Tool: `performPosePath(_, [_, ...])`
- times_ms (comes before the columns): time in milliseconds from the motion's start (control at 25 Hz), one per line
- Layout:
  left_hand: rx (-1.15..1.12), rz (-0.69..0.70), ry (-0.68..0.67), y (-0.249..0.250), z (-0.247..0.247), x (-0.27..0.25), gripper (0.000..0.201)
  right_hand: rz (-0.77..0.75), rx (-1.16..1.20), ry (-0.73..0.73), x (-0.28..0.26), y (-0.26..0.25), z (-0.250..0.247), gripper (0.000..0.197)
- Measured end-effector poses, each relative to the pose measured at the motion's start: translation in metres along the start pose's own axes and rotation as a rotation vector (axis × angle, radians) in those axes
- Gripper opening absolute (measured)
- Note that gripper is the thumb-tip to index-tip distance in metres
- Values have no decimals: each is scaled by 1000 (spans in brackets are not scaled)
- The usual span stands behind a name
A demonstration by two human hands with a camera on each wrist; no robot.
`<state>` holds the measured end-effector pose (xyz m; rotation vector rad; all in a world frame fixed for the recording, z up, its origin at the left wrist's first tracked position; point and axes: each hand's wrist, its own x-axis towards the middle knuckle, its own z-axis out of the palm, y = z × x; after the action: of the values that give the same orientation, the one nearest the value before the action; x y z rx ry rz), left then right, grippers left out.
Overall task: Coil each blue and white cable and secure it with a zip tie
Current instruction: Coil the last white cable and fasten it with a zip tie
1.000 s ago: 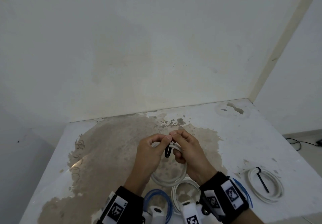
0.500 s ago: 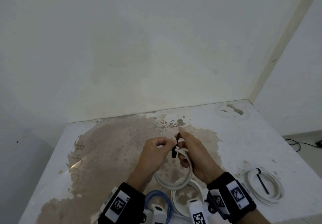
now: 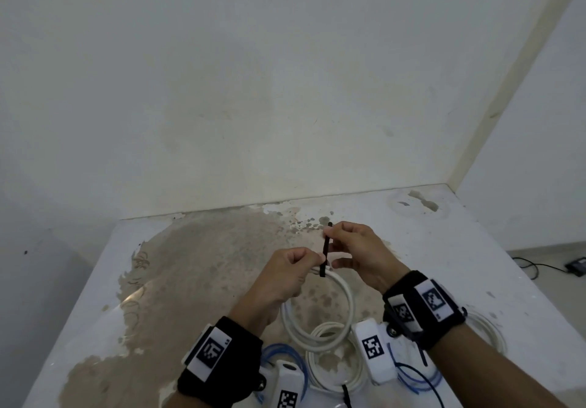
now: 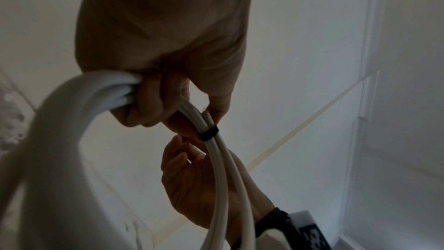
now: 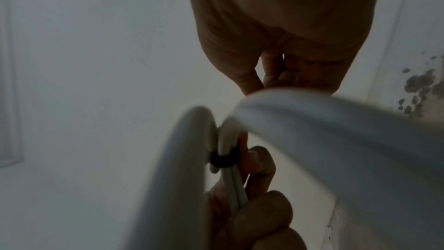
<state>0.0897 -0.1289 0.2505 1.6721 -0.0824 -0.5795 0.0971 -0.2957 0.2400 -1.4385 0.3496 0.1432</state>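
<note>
My left hand (image 3: 312,261) grips the top of a coiled white cable (image 3: 348,300), which hangs above the table. A black zip tie (image 3: 324,258) is looped round the bundled strands beside my left fingers. My right hand (image 3: 331,239) pinches the tie's tail, which stands upward from the loop. In the left wrist view the tie's loop (image 4: 209,132) sits snug on the white cable (image 4: 223,178), just past my left fingers (image 4: 149,102). The right wrist view shows the same loop (image 5: 223,159) on the strands.
On the stained table (image 3: 190,280) below my wrists lie a loose white coil (image 3: 320,366) and blue cables (image 3: 279,352) (image 3: 409,376). A tied white coil (image 3: 490,331) lies at the right, partly behind my right wrist. A wall runs along the table's far edge.
My right hand has drawn the zip tie's tail up and away from the coil, and the loop has closed round the strands. Both hands have risen slightly.
</note>
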Motion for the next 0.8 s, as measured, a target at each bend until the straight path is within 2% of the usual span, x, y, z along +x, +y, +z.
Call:
performPosePath(120, [15, -28, -6, -1, -2, 0, 23, -3, -5, 2, -4, 7, 1, 19])
performPosePath(240, [48, -9, 29, -2, -3, 3, 30, 3, -17, -39, -11, 9, -5, 24])
performPosePath(560, [77, 17, 44, -3, 2, 4, 39, 52, -102, -191, -17, -1, -10, 19])
performPosePath(640, [70, 21, 50, -7, 1, 5, 40, 20, -115, -162, -16, 0, -8, 18])
performPosePath(800, [80, 7, 55, -14, 1, 5, 31, -58, -107, -17, -9, 8, 6, 16])
